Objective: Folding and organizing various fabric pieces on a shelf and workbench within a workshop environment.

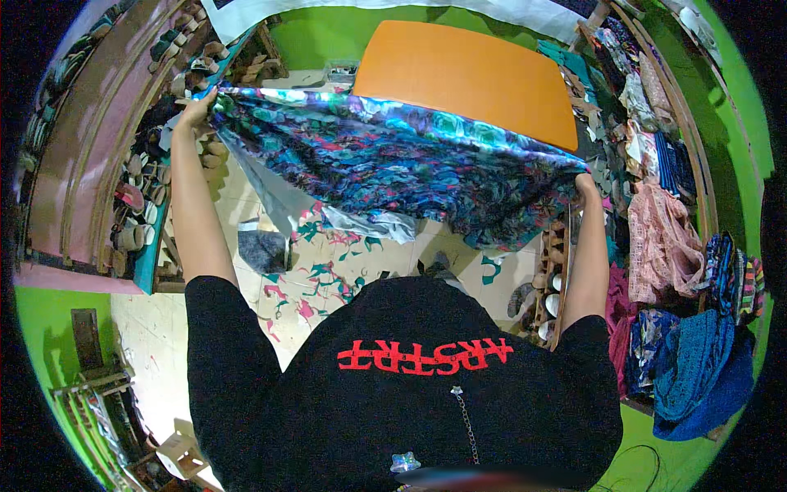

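Note:
A wide piece of blue floral fabric (402, 160), with purple, teal and pink in its pattern, hangs stretched between my two raised hands. At its upper left corner my left hand (195, 111) is closed on the edge, with the arm reaching far out. My right hand (585, 187) grips the opposite upper corner, its fingers partly hidden by the cloth. The top edge runs taut and slopes down to the right, while the lower part sags in folds. A pale grey-white strip of cloth (370, 225) shows below the fabric's lower edge.
Beyond the fabric stands an orange tabletop (467, 78). Pink and green scraps (307, 279) litter the tiled floor, near a grey fuzzy piece (264, 246). Shoe-laden shelves (135, 205) line the left. On the right hang a pink garment (662, 246) and blue cloths (697, 353).

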`<state>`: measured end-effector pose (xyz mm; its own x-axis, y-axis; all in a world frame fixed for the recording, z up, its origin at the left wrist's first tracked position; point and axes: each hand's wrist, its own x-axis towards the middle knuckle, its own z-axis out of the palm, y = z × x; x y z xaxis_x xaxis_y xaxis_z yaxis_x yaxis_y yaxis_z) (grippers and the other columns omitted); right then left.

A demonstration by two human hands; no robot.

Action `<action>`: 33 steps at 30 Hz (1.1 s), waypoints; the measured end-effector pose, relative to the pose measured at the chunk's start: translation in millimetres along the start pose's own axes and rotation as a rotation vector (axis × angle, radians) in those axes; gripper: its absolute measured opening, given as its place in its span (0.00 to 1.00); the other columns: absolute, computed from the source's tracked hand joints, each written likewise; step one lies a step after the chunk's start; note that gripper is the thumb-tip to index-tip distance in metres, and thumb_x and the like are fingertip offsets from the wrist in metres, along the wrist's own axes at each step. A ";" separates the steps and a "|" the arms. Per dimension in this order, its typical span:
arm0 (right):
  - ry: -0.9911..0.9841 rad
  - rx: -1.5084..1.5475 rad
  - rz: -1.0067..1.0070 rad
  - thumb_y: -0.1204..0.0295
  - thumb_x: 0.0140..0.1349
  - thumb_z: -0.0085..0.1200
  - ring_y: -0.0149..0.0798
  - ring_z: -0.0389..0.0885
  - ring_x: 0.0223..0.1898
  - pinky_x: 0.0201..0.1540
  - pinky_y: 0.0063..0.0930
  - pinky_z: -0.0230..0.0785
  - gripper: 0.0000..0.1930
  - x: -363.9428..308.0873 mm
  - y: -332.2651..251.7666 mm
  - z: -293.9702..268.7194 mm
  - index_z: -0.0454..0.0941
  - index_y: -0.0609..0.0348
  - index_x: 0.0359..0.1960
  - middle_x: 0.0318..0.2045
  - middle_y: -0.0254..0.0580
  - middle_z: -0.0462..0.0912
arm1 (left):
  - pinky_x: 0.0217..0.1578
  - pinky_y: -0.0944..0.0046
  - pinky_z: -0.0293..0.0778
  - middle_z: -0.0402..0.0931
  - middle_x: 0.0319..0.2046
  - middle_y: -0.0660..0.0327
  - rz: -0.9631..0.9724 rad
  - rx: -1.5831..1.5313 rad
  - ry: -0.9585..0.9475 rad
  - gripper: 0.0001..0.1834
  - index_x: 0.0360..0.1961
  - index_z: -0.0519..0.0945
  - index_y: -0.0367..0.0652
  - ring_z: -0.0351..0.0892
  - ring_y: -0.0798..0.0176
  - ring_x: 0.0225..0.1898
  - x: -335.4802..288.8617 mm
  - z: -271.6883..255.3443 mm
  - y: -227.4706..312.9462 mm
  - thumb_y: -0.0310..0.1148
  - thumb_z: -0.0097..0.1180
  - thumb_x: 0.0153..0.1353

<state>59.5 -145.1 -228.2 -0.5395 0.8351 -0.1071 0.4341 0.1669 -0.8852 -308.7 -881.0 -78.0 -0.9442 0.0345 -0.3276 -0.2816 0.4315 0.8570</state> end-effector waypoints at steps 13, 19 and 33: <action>-0.302 0.860 -0.633 0.69 0.50 0.50 0.43 0.70 0.44 0.46 0.40 0.66 0.17 16.5 -216.4 -77.3 0.69 0.64 0.41 0.43 0.46 0.72 | 0.56 0.53 0.49 0.56 0.55 0.54 0.535 -0.855 -0.142 0.30 0.56 0.57 0.43 0.53 0.52 0.56 -15.4 46.8 160.8 0.52 0.36 0.58; 0.002 0.271 -1.227 0.70 0.47 0.54 0.42 0.73 0.39 0.44 0.35 0.66 0.17 43.1 -206.4 -128.0 0.71 0.61 0.40 0.38 0.44 0.75 | 0.49 0.55 0.59 0.63 0.50 0.53 0.772 -0.016 0.125 0.25 0.51 0.64 0.41 0.62 0.55 0.49 25.4 31.5 163.3 0.46 0.41 0.56; 0.127 -0.405 -0.511 0.78 0.42 0.47 0.40 0.75 0.25 0.30 0.28 0.65 0.09 -35.1 -49.0 -57.0 0.76 0.58 0.29 0.21 0.46 0.77 | 0.36 0.58 0.72 0.77 0.29 0.61 0.085 -0.757 -0.278 0.14 0.31 0.76 0.43 0.76 0.61 0.30 27.8 15.8 -14.8 0.43 0.46 0.57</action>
<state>98.3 -152.7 -155.3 -0.6707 0.6500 0.3574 0.3963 0.7213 -0.5681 -328.1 -872.2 -106.1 -0.9186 0.3056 -0.2504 -0.3439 -0.3064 0.8876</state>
